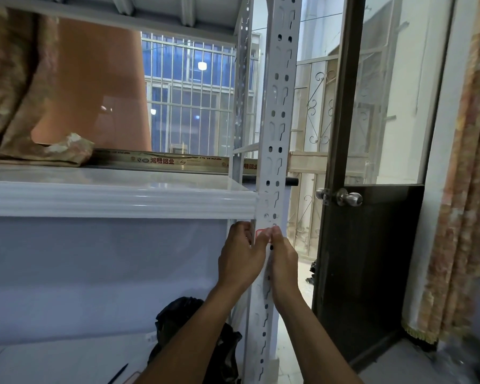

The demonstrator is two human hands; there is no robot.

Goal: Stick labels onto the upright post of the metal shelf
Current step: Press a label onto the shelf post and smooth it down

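The white perforated upright post of the metal shelf runs from top to bottom through the middle of the view. A small white label with red print lies on the post just below the shelf edge. My left hand wraps the post's left side, its thumb pressing on the label. My right hand comes up from below on the post's right side, thumb tip touching the label beside the left thumb. Both hands hide most of the label.
A white shelf board meets the post on the left, carrying brown cloth and an orange panel. A black bag lies on the floor. A dark glass door with a metal knob stands right, next to a curtain.
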